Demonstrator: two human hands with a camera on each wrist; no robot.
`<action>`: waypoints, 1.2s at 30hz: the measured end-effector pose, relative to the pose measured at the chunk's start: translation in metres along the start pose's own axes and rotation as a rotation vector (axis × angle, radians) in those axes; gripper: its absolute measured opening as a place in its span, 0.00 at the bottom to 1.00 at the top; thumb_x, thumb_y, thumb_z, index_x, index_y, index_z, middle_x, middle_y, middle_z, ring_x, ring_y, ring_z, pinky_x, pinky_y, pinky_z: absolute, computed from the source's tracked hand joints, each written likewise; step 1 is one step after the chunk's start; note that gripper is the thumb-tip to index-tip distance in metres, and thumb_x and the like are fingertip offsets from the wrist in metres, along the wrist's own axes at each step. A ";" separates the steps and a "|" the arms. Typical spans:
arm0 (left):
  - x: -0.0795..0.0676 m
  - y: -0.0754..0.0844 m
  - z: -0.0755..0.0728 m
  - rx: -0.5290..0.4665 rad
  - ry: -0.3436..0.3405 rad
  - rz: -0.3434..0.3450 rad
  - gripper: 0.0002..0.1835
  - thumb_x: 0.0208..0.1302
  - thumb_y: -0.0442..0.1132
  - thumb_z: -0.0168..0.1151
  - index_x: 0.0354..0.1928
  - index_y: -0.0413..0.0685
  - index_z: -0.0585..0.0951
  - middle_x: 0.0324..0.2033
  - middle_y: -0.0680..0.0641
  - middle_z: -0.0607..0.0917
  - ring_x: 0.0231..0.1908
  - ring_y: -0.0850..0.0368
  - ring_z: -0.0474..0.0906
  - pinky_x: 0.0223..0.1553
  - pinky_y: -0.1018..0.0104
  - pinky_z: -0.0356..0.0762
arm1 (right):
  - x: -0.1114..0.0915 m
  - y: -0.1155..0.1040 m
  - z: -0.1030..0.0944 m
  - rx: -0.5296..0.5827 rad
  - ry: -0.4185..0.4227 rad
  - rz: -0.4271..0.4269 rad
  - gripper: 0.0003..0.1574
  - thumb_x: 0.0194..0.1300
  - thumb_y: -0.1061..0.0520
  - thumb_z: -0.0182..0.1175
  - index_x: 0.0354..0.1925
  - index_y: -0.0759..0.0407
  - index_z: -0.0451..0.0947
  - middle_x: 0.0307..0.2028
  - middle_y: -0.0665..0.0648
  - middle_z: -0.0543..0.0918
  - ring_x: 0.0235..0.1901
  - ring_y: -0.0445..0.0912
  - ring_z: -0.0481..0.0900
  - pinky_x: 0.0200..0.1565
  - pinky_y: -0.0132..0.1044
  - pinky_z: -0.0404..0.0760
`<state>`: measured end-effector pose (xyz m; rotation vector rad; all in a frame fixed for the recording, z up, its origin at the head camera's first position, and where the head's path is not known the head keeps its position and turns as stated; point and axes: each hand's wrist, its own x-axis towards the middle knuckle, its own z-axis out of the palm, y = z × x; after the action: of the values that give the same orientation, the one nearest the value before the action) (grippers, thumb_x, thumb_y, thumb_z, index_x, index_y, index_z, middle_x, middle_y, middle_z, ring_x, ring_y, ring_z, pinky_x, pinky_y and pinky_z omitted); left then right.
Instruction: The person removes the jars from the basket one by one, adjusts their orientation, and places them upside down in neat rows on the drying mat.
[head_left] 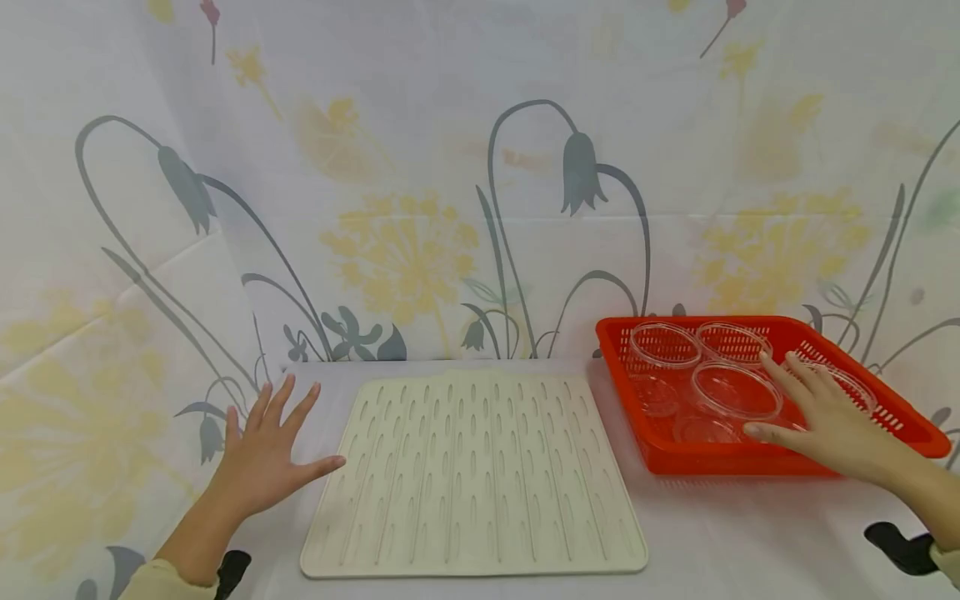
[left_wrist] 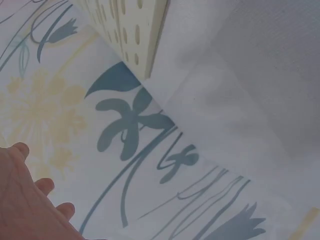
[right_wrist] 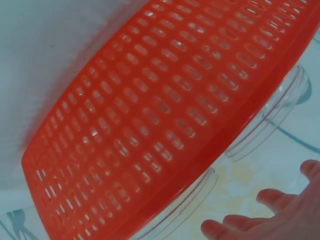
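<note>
My left hand [head_left: 258, 462] is spread wide, thumb out toward the left edge of a cream slotted mat [head_left: 474, 475]; nothing is in its grasp. In the left wrist view, part of the left hand [left_wrist: 25, 195] shows at the lower left, apart from the mat's corner [left_wrist: 142, 40]. The right hand [head_left: 840, 425], also spread with straight fingers, hovers over the right part of a shallow red basket [head_left: 720, 460] and holds nothing. Several clear round dishes lie in it, including one at the middle [head_left: 737, 390] and one at the back left [head_left: 665, 345]. The hand partly hides another dish [head_left: 862, 392].
A white cloth [head_left: 697, 533] covers the table under mat and basket. Behind stands a hanging flower-print cloth [head_left: 420, 108]. The right wrist view shows the basket's slotted wall [right_wrist: 150, 110] with dish rims [right_wrist: 270, 120] rising past its edge. Black straps [head_left: 900, 547] sit at both wrists.
</note>
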<state>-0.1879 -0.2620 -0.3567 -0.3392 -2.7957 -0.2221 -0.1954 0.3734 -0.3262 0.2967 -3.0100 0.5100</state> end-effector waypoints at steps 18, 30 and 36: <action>0.007 0.009 -0.001 -0.056 -0.019 -0.003 0.56 0.48 0.72 0.57 0.73 0.54 0.48 0.70 0.37 0.46 0.68 0.35 0.35 0.58 0.30 0.29 | 0.007 -0.015 -0.010 0.137 -0.068 -0.016 0.66 0.57 0.44 0.63 0.71 0.60 0.26 0.65 0.80 0.36 0.60 0.78 0.36 0.40 0.78 0.55; 0.013 0.017 0.000 -0.075 0.000 0.010 0.55 0.49 0.71 0.59 0.73 0.54 0.48 0.70 0.37 0.48 0.68 0.36 0.38 0.58 0.30 0.35 | 0.015 -0.015 -0.010 0.198 -0.088 0.049 0.68 0.58 0.42 0.62 0.70 0.63 0.23 0.62 0.83 0.40 0.56 0.79 0.43 0.39 0.75 0.62; 0.013 0.019 0.001 -0.093 -0.008 0.007 0.55 0.49 0.71 0.59 0.73 0.55 0.48 0.70 0.37 0.47 0.68 0.37 0.36 0.59 0.31 0.33 | 0.019 -0.014 -0.010 0.231 -0.118 0.103 0.68 0.57 0.41 0.63 0.69 0.70 0.27 0.60 0.84 0.44 0.54 0.77 0.47 0.40 0.71 0.68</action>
<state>-0.1956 -0.2413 -0.3510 -0.3726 -2.7976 -0.3505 -0.2107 0.3603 -0.3108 0.1916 -3.0941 0.8824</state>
